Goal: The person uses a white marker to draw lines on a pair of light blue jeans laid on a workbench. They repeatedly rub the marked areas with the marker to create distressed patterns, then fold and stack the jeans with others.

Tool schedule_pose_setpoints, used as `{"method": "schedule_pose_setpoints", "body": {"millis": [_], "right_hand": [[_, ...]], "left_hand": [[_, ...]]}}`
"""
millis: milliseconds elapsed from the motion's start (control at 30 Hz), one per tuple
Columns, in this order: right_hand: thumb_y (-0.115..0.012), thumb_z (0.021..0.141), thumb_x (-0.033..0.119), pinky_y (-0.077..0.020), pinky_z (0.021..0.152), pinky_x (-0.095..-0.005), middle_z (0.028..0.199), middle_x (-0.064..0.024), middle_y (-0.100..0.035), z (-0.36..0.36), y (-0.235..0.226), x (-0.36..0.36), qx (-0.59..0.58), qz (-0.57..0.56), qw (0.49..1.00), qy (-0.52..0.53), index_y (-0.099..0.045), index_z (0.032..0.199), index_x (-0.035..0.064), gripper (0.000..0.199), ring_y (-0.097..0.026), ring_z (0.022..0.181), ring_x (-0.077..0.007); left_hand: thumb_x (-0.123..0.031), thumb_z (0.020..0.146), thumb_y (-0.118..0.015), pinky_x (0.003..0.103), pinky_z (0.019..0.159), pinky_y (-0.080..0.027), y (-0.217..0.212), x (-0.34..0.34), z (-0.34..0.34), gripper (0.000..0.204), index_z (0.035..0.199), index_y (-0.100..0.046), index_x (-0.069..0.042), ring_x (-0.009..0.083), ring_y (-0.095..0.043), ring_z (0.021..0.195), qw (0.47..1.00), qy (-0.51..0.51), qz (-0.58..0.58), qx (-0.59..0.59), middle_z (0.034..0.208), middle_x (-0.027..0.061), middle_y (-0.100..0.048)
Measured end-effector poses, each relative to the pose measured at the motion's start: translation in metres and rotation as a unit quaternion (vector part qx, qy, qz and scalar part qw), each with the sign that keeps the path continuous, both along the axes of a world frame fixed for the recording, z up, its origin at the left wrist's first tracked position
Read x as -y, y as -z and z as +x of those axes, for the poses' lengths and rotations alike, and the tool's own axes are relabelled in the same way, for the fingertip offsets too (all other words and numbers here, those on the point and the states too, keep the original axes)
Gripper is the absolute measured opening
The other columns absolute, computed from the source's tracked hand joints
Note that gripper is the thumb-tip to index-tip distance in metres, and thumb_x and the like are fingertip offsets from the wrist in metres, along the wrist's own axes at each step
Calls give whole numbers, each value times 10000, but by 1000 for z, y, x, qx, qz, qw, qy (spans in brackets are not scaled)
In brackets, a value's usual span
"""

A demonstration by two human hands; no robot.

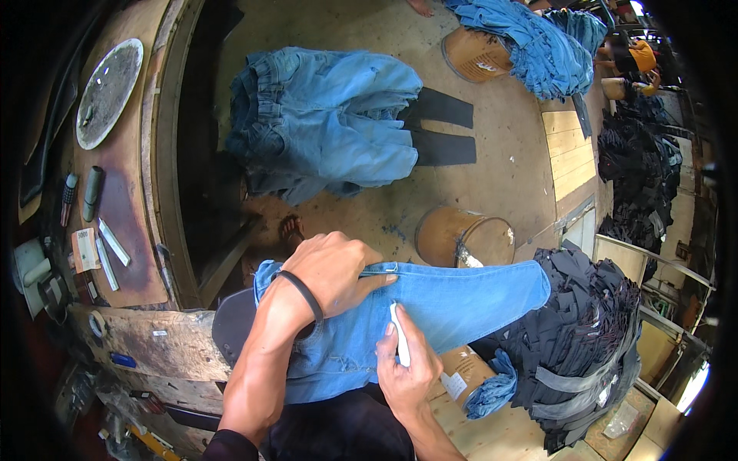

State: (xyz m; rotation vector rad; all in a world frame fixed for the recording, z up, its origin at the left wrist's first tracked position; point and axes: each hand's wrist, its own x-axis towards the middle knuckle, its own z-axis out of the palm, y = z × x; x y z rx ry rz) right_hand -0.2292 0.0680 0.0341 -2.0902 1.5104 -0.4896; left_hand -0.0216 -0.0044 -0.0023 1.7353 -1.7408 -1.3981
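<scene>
My left hand [330, 269], with a black band at the wrist, pinches the upper edge of a light blue denim garment [469, 303]. The denim lies over a dark, round-ended board [233, 329] and tapers off to the right. Between the fingers of my right hand [407, 373] is a slim white stick-like tool [400, 336], its tip against or close above the denim, just below my left fingers. Pale scuffed marks show on the cloth under my left wrist.
Blue jeans [338, 115] are piled ahead. Brown drums [465, 234] stand beyond the board; another far drum [477, 55] bears denim. Dark garments [569, 338] heap up at right. The left bench holds an oval tray [110, 92] and white sticks [114, 241]. Another person [640, 58] is at far right.
</scene>
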Motion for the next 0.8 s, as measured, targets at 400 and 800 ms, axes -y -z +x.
{"method": "schedule_pose_setpoints", "body": {"millis": [400,800], "right_hand": [[-736,879,-82,-583,620,-349,932,-178,-779,1,2,2,1,-25,1000,-13,-718,1257,-85,378,-723,667,-258],[-706,973,-21,-619,694,-329,888,-184,-774,-13,3,-14,69,32,997,25,-661,1281,-104,322,-754,722,-213]], "left_hand": [[-386,947,-767,477,765,-590,0,0,0,371,980,-826,-21,428,-730,823,1000,-12,5,-20,828,254,-733],[-395,957,-753,482,775,-597,-4,1,1,373,973,-821,-29,431,-732,810,1000,-16,-1,-21,808,241,-734]]}}
